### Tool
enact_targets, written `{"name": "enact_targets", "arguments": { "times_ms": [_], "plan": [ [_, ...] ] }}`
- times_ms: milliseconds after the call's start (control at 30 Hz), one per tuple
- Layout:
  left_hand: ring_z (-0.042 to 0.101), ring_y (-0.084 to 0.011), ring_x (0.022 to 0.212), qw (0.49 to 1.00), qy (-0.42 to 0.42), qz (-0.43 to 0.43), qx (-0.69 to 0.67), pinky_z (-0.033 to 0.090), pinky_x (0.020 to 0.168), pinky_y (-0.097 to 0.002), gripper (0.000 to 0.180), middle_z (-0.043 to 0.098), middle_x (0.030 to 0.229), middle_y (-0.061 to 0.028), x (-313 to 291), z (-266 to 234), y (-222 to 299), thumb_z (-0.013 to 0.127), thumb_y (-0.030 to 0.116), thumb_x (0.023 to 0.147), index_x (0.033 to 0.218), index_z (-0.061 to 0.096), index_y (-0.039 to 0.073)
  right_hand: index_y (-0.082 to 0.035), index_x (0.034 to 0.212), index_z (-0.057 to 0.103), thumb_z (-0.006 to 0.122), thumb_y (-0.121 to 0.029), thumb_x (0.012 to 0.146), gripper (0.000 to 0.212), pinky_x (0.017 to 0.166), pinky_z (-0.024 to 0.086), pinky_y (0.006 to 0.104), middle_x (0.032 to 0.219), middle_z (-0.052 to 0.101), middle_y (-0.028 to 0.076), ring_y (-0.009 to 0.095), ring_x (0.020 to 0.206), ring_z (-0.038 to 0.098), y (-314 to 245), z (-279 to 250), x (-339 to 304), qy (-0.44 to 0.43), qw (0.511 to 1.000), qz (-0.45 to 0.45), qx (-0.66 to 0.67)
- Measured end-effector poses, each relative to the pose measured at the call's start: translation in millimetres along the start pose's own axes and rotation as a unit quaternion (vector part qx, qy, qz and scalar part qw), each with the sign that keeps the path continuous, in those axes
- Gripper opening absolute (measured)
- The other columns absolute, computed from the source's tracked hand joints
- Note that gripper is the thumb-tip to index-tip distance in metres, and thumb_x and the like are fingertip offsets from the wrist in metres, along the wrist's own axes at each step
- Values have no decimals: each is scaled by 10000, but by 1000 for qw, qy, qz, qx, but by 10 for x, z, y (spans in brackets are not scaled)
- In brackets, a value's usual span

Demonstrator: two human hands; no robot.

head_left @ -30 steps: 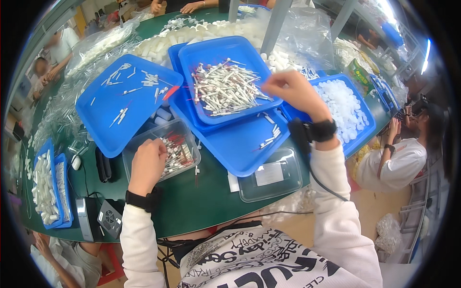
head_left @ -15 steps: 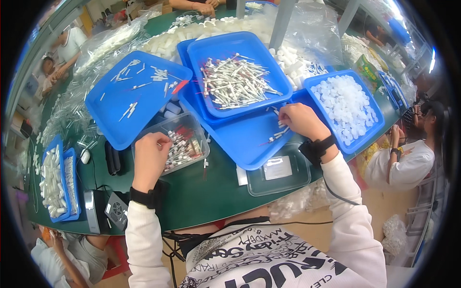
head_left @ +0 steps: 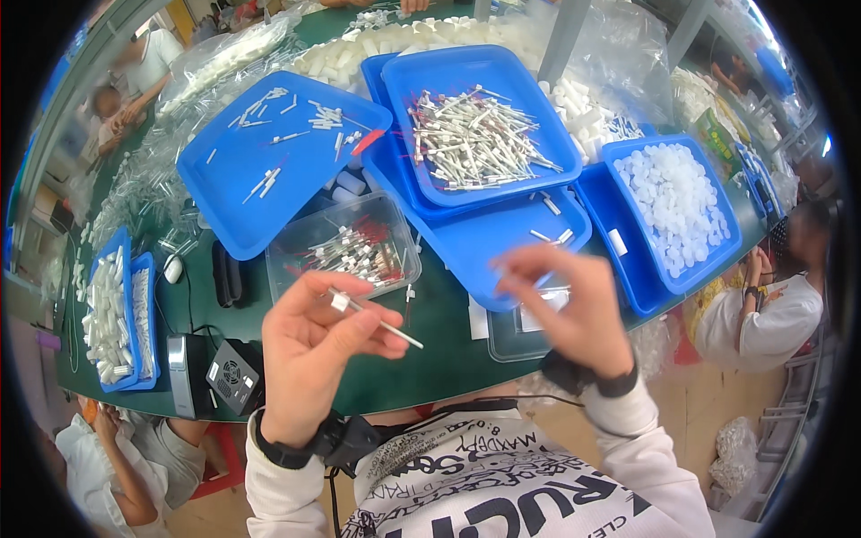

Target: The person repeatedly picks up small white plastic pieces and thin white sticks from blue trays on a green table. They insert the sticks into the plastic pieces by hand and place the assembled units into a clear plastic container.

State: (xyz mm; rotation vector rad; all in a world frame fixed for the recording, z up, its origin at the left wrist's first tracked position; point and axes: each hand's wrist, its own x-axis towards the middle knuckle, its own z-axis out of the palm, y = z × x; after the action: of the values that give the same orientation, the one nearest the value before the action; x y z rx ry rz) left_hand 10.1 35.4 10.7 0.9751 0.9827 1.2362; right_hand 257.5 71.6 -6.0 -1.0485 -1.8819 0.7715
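My left hand (head_left: pixel 316 345) pinches a thin white stick with a small white block on it (head_left: pixel 384 331) between thumb and fingers, tilted down to the right. Just beyond it stands a clear plastic box (head_left: pixel 289 240) holding many small white parts with red wires (head_left: pixel 359 249). My right hand (head_left: pixel 574 305) is raised over the near edge of a blue tray (head_left: pixel 466 260). Motion smears its fingertips, so whether they hold anything is unclear. Several white pieces (head_left: pixel 552 238) lie on that tray near the hand.
A heaped blue tray of white sticks (head_left: pixel 480 139) sits at the centre back. At left is another blue tray (head_left: pixel 224 202) with scattered parts. White round caps (head_left: pixel 668 206) fill a tray at right. A clear lid (head_left: pixel 502 345) lies near the table's front edge. People sit nearby.
My left hand has drawn back from the clear box and now holds the white stick. The right hand has come nearer to me from the blue tray. The view has shifted slightly.
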Motion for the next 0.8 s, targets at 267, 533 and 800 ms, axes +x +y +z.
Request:
{"name": "enact_targets", "arguments": {
  "times_ms": [267, 533, 800],
  "plan": [
    [707, -277, 786, 995, 48, 87, -25, 598, 720, -355, 136, 682, 882, -227, -127, 157, -189, 585, -16, 912, 1020, 506, -38, -23, 1095, 688, 622, -54, 910, 199, 586, 524, 225, 927, 662, 73, 107, 781, 639, -279, 359, -163, -74, 923, 133, 353],
    [703, -276, 822, 984, 77, 161, -28, 606, 739, -354, 141, 677, 895, -219, -137, 217, -328, 585, -58, 900, 1009, 497, -43, -19, 1115, 682, 605, -51, 921, 211, 598, 544, 225, 931, 659, 74, 104, 806, 645, -240, 395, -195, -73, 916, 146, 366],
    [700, -268, 832, 985, 37, 166, 13, 605, 771, -359, 138, 673, 915, -232, -147, 155, -434, 593, -99, 883, 978, 503, -55, -38, 976, 733, 709, -25, 811, 167, 596, 500, 249, 830, 720, 62, 152, 715, 673, -145, 364, -145, -10, 998, -7, 68]
  ]
}}
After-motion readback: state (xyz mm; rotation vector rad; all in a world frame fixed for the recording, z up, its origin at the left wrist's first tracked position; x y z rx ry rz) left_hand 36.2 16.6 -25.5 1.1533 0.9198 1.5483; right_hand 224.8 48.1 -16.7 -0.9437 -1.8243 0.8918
